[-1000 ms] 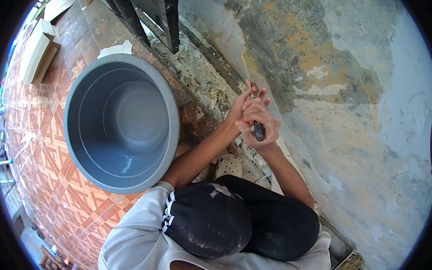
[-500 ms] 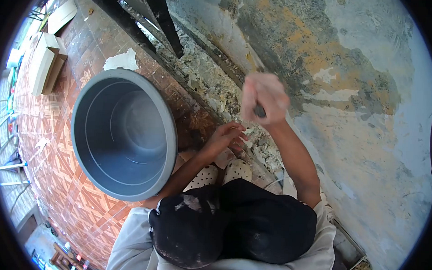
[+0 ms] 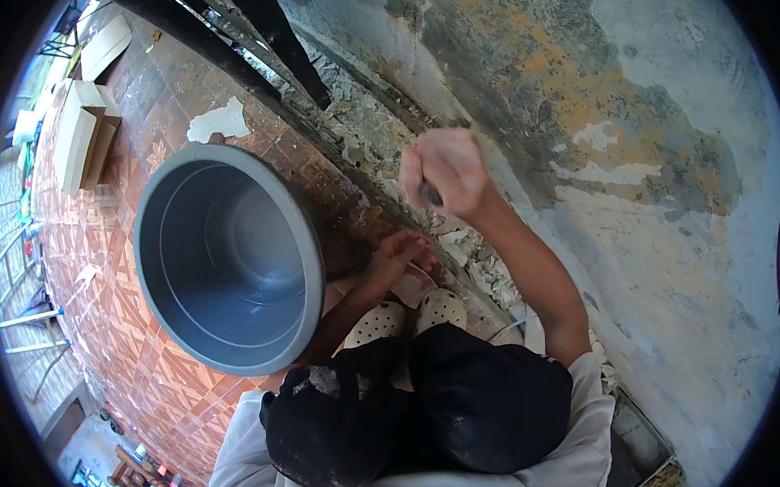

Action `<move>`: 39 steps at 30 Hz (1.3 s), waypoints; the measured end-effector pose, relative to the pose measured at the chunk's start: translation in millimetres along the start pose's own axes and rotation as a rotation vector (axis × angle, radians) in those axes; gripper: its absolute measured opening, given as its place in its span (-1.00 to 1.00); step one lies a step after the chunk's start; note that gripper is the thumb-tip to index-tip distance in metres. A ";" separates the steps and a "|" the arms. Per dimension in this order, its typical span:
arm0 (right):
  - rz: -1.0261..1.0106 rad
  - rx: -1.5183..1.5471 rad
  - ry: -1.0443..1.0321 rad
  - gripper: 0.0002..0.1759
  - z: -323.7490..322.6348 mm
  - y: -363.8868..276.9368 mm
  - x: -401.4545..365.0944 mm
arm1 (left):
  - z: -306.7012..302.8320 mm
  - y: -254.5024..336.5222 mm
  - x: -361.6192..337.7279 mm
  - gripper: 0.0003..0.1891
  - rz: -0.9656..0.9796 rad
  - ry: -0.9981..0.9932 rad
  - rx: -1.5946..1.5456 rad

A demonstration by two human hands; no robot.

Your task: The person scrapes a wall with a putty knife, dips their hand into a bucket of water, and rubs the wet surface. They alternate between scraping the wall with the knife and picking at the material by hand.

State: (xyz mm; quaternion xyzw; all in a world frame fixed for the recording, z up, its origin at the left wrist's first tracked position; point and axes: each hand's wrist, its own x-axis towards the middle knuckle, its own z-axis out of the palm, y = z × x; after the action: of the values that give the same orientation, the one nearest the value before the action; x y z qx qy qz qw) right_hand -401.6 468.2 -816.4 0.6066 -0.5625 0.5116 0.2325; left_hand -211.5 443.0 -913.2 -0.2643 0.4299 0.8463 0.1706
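My right hand (image 3: 448, 170) is closed around a dark handle (image 3: 431, 193), raised beside the wall (image 3: 647, 252) and above the strip of crumbled plaster (image 3: 484, 268) at its foot. The tool's working end is hidden by the hand. Low over the floor, my left hand (image 3: 403, 251) has its fingers curled near the rubble edge; whatever they hold, if anything, cannot be made out. A large grey basin (image 3: 314, 267) stands to the left of my left forearm. Patches of old paint and bare plaster mark the wall.
Dark beams (image 3: 277, 33) lean at the top over the wall's foot. On the tiled floor (image 3: 105, 294) lie a white flake (image 3: 220, 122) and an open carton (image 3: 80, 138) at the far left. Spotted shoes (image 3: 376, 323) are below my left hand.
My right hand has shifted left, keeping its hold on the handle. My left hand is slightly lower and its fingers look more curled. The camera view has shifted slightly.
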 end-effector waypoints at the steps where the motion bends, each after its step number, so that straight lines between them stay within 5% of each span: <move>1: -0.001 -0.005 -0.002 -0.69 2.5 10.1 -2.9 | -0.3 0.3 1.8 -0.73 0.010 0.002 0.007; 5: -0.019 0.000 -0.030 -0.75 -7.6 -11.8 0.6 | -2.0 -0.2 1.3 -0.74 -0.002 0.003 -0.005; 6: 0.083 0.195 -0.098 -0.78 -11.6 -6.3 0.2 | -2.0 3.6 2.8 -0.74 -0.007 0.005 -0.007; 18: -0.063 -0.077 0.051 -0.63 -1.7 -21.4 21.0 | -2.0 3.8 -5.5 -0.72 0.019 0.006 -0.023; 21: 0.071 -0.073 -0.038 -0.65 10.4 13.9 9.2 | 1.9 0.6 -4.8 -0.72 0.023 0.024 -0.006; 25: -0.130 -0.051 0.068 -0.62 9.1 -27.8 24.0 | -2.0 2.3 -7.6 -0.73 0.034 -0.010 -0.047; 29: 0.067 -0.039 -0.041 -0.62 24.7 20.9 0.1 | 2.4 7.2 -10.4 -0.74 0.044 0.039 -0.017; 33: -0.107 -0.061 0.002 -0.62 16.6 -18.7 14.8 | -1.0 7.9 -12.7 -0.74 0.038 0.031 -0.012; 39: -0.040 -0.140 0.003 -0.63 24.0 -8.1 20.6 | 3.2 9.2 -12.2 -0.73 0.048 0.016 -0.014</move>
State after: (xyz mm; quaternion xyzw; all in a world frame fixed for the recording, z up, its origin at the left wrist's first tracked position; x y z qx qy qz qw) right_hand -388.7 440.6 -804.7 0.5991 -0.5846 0.4669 0.2853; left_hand -207.4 439.6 -898.5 -0.2619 0.4314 0.8511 0.1448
